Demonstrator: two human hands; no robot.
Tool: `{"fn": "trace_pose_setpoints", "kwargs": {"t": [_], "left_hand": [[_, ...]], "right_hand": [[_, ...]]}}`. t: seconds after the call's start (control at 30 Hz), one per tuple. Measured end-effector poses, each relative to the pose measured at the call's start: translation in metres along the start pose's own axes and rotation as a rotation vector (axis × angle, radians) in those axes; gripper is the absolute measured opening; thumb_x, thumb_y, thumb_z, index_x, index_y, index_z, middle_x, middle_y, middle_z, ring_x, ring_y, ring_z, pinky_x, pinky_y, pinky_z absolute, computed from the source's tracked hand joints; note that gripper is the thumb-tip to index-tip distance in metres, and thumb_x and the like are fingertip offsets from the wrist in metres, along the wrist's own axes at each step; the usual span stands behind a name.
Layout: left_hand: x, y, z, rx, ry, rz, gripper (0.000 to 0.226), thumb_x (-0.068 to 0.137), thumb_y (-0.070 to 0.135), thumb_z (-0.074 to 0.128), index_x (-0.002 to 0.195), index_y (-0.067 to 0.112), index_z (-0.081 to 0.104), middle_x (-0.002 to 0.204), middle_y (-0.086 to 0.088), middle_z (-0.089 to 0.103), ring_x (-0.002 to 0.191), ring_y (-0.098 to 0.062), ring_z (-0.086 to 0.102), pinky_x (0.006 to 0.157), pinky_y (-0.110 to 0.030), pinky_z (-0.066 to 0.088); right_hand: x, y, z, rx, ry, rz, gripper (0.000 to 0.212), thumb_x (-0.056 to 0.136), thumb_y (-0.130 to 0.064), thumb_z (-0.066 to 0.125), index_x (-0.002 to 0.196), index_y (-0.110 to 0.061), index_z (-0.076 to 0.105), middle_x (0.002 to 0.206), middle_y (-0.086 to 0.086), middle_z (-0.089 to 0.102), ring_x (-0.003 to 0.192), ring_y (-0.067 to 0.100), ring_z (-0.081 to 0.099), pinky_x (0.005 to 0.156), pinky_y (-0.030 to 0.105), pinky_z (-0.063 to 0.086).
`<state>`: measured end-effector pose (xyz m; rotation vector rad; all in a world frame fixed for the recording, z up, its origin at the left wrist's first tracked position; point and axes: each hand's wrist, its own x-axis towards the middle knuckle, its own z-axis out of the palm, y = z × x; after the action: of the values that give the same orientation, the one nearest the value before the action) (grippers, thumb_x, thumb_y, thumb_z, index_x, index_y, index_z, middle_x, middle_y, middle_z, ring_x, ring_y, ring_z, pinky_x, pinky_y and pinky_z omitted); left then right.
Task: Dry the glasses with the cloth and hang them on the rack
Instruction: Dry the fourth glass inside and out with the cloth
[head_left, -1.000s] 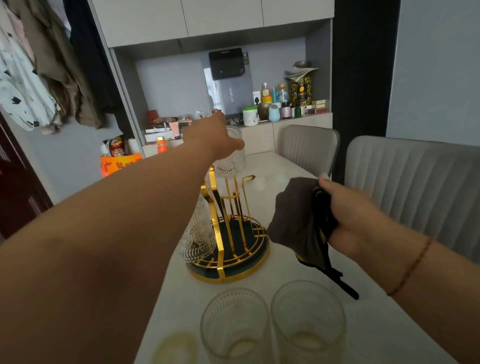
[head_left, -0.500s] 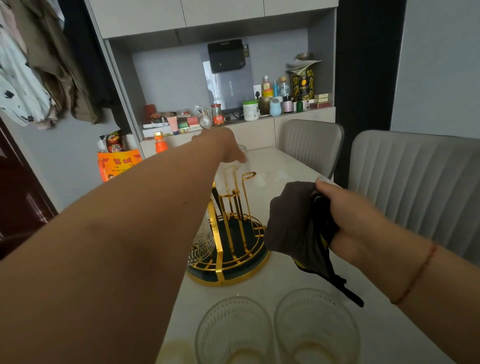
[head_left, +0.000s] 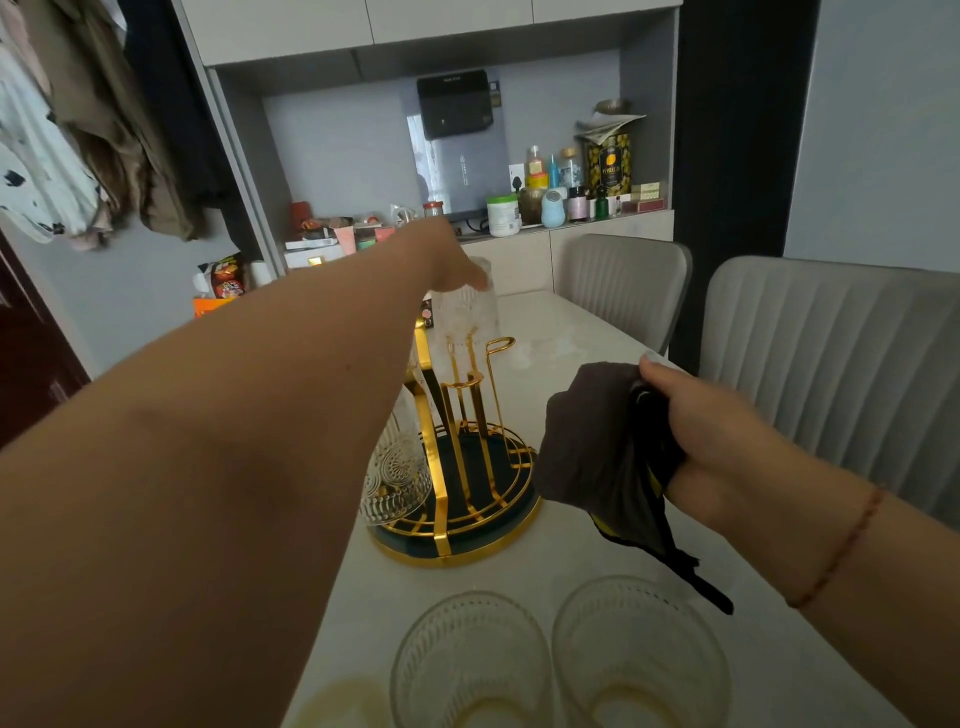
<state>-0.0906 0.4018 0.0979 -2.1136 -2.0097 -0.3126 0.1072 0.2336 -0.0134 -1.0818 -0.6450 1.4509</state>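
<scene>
Head view shows our left arm stretched far out over the desk (head_left: 582, 332), past the gold rack (head_left: 457, 467). Our left hand (head_left: 447, 254) grips the top of an upside-down glass (head_left: 467, 312) with curled fingers. That glass sits over the tall gold posts at the back of the rack. Another glass (head_left: 397, 473) hangs upside down on the left side of the rack, partly hidden by our arm. One looped post on the right side of the rack is bare.

Our right arm is bent and stays near us. Our right hand (head_left: 711, 441) is closed tight around the dark cloth (head_left: 592, 447), which hangs down just beside the rack's round base.

Two more glasses, the near left glass (head_left: 467, 660) and the near right glass (head_left: 639, 649), stand upright side by side close to us. Bare desk shows between them and the rack. Two grey chairs (head_left: 831, 374) stand along the desk's right edge.
</scene>
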Motion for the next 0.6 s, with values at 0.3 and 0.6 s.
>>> {"fn": "trace_pose_setpoints", "kwargs": {"t": [0.3, 0.6], "left_hand": [[-0.011, 0.002, 0.003, -0.096, -0.159, 0.0, 0.071, 0.081, 0.043, 0.074, 0.139, 0.009, 0.05, 0.134, -0.011, 0.058, 0.11, -0.03, 0.062, 0.093, -0.037, 0.049], [-0.021, 0.013, 0.005, 0.165, -0.456, 0.142, 0.074, 0.086, 0.038, 0.071, 0.149, 0.017, 0.038, 0.144, -0.009, 0.051, 0.114, -0.03, 0.063, 0.102, -0.043, 0.05]], "right_hand": [[0.003, 0.004, -0.003, -0.007, 0.015, 0.008, 0.029, 0.096, -0.037, 0.051, 0.081, -0.013, 0.058, 0.088, 0.005, 0.063, 0.08, 0.021, 0.06, 0.068, 0.033, 0.044], [0.004, 0.003, -0.003, 0.036, -0.014, 0.003, 0.027, 0.096, -0.035, 0.053, 0.085, -0.012, 0.061, 0.095, 0.007, 0.067, 0.088, 0.023, 0.063, 0.075, 0.036, 0.046]]}}
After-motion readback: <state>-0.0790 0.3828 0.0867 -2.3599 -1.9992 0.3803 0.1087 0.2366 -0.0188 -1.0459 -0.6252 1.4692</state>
